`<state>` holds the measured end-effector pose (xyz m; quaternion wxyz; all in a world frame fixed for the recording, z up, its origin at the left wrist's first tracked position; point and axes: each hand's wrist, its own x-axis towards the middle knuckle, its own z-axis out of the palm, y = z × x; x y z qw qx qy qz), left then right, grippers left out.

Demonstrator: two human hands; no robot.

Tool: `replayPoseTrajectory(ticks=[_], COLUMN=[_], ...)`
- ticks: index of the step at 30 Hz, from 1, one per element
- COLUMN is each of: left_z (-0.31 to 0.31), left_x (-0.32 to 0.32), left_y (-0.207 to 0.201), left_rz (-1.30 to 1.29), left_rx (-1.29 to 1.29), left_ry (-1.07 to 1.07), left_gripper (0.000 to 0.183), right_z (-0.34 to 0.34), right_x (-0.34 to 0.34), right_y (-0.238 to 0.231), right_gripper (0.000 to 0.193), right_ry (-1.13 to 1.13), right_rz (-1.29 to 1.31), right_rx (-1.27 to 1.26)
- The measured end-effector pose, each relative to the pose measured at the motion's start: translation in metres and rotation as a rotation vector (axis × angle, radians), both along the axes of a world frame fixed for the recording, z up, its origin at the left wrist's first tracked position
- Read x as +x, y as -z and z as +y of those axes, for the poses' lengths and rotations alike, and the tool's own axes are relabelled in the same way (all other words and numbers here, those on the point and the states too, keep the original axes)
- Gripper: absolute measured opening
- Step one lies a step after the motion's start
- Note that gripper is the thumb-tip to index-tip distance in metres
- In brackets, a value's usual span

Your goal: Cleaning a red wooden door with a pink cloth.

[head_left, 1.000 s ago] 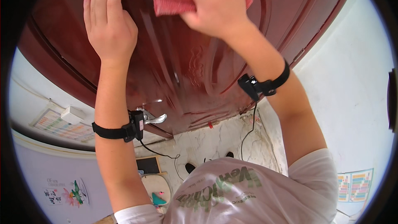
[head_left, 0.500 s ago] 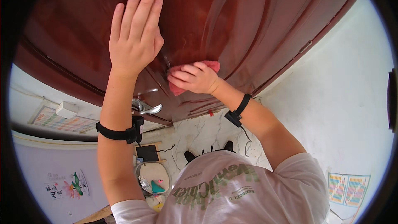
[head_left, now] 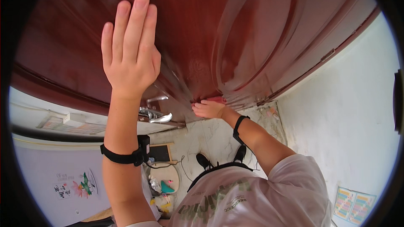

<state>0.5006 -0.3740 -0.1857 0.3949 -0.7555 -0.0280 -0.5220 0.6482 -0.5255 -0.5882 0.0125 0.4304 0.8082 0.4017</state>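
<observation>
A glossy dark-red panelled door [head_left: 185, 25] with a raised oval moulding fills the upper view. Flat against it, fingers stretched out, rests my left hand [head_left: 130, 50], above and to the left of the silver door handle [head_left: 160, 117]. Lower down on the door my right hand [head_left: 209, 109] presses a pink-red cloth [head_left: 219, 99]; only parts of the cloth show around the fingers. Each forearm wears a black strap with a small device, the left one [head_left: 126, 155] and the right one [head_left: 240, 128].
Below lies a marble-patterned floor [head_left: 181, 136] where my black shoes [head_left: 203, 160] stand. A stool-like seat [head_left: 171, 172] with small items is at lower left, beside a dark framed board [head_left: 160, 153]. White wall [head_left: 332, 113] runs along the right; a colourful chart [head_left: 353, 204] hangs there.
My right hand has moved down the door with the cloth. My left hand stays flat on the door, appearing slightly lower and further left as the view shifts.
</observation>
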Motion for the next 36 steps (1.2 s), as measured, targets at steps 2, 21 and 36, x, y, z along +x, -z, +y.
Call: replayPoseTrajectory(ticks=[2,21,36], left_z=[0.003,-0.006,-0.004], left_x=[0.002,-0.003,-0.005], left_y=[0.001,0.001,0.002], left_rz=[-0.030,-0.009,0.015], left_rx=[0.024,-0.070,-0.067], left_ry=[0.044,0.034,0.029], left_gripper=[0.048,0.053,0.051], right_z=[-0.007,-0.096,-0.019], right_x=[-0.002,0.097,0.017], right_y=[-0.010,-0.438,-0.300], right_gripper=[0.024,0.080,0.074], right_ry=[0.008,0.267,0.016], right_rz=[0.042,0.601,0.768], right_rx=[-0.028,0.951,0.829])
